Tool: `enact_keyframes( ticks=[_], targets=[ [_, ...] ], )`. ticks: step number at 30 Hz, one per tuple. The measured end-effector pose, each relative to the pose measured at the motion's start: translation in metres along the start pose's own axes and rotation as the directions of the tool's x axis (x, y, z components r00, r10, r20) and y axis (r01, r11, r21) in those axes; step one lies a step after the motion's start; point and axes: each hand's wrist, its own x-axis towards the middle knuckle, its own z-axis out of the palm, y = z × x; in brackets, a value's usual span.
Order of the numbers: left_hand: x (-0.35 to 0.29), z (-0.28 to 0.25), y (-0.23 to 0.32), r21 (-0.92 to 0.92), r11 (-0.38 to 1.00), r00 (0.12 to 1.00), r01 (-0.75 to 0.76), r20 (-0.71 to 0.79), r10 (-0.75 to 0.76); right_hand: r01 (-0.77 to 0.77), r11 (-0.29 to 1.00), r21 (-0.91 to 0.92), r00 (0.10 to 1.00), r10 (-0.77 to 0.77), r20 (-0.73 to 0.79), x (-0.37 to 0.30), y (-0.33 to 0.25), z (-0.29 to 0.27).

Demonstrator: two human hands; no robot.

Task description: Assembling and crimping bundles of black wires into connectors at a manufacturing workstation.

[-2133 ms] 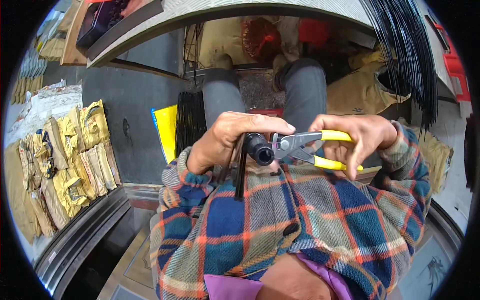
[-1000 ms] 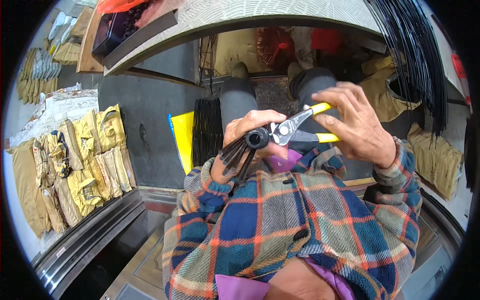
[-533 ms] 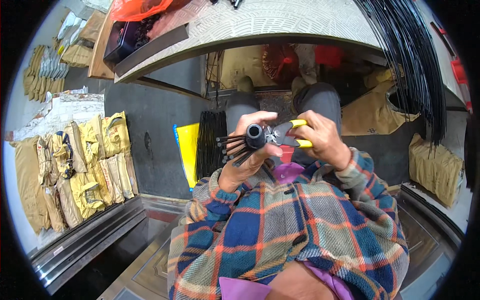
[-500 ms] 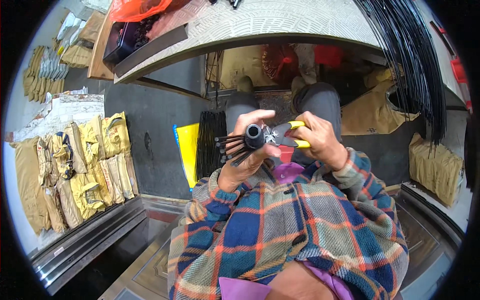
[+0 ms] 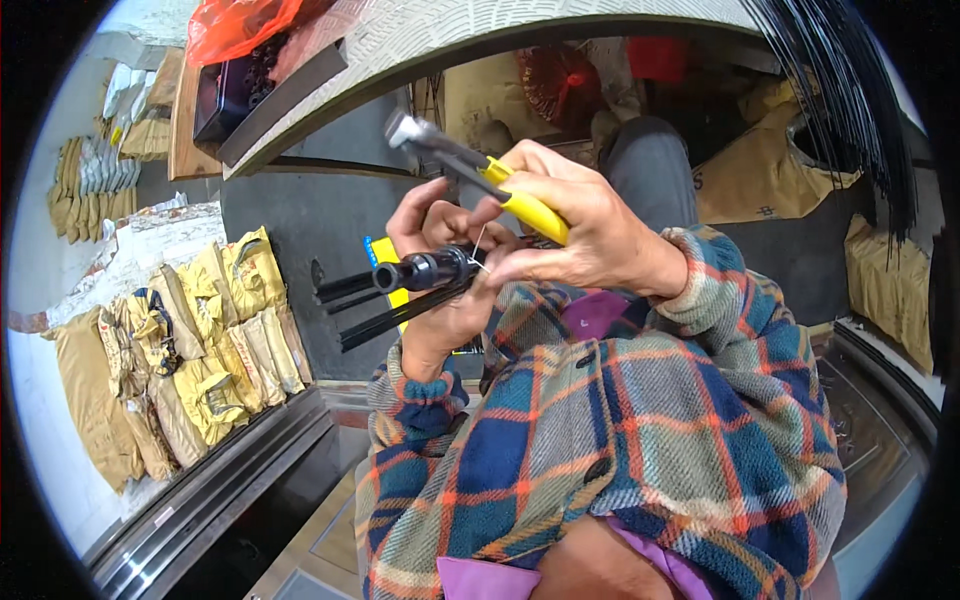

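Note:
My left hand (image 5: 445, 325) is closed around a black tube (image 5: 410, 272) with several thin black rods (image 5: 385, 325) gathered about it. The tube's hollow end points to the left. A thin, shiny wire (image 5: 479, 248) sticks out around the tube, close to my fingertips. My right hand (image 5: 595, 215) grips a pair of yellow-handled pliers (image 5: 540, 217), tucked in the palm with the blurred metal jaws raised to the upper left. The thumb and a finger of that hand reach to the wire; whether they pinch it I cannot tell.
Ahead stands a worktable (image 5: 500, 25) with a red plastic bag (image 5: 235, 30) and a dark bin (image 5: 222, 100). Long black rods (image 5: 860, 130) hang over its right side. Tan wrapped packages (image 5: 90, 400) lie at left. An open paper sack (image 5: 750, 195) lies at right.
The pliers have left the wire and swung up and left in my right hand. The tube with its rods has tilted and moved left. The fingers of both hands are now together.

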Motion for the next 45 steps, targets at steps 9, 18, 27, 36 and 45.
enact_keyframes(
  ticks=[9, 18, 27, 36, 45],
  targets=[
    [-0.002, 0.005, -0.008, 0.345, 0.937, 0.973, -0.059, -0.191, 0.131, -0.044, 0.987, -0.153, 0.948, -0.008, -0.320, -0.013, -0.006, 0.032],
    [-0.004, 0.001, 0.004, 0.070, 0.995, 0.995, 0.072, 0.068, -0.076, -0.458, 0.861, 0.221, 0.871, 0.385, 0.306, 0.020, -0.005, -0.021],
    [0.007, -0.005, 0.014, 0.094, 0.968, 0.972, 0.235, 0.003, -0.236, 0.365, 0.159, -0.917, 0.931, -0.082, 0.356, 0.006, -0.017, -0.061],
    [0.012, 0.002, 0.015, 0.157, 0.961, 0.974, 0.227, -0.063, -0.219, 0.384, -0.124, -0.915, 0.852, -0.334, 0.403, 0.005, 0.000, -0.049],
    [0.014, -0.010, 0.007, 0.016, 0.977, 0.977, 0.211, 0.011, -0.211, 0.268, 0.714, -0.647, 0.891, 0.072, 0.449, -0.014, -0.025, -0.063]
  ],
)
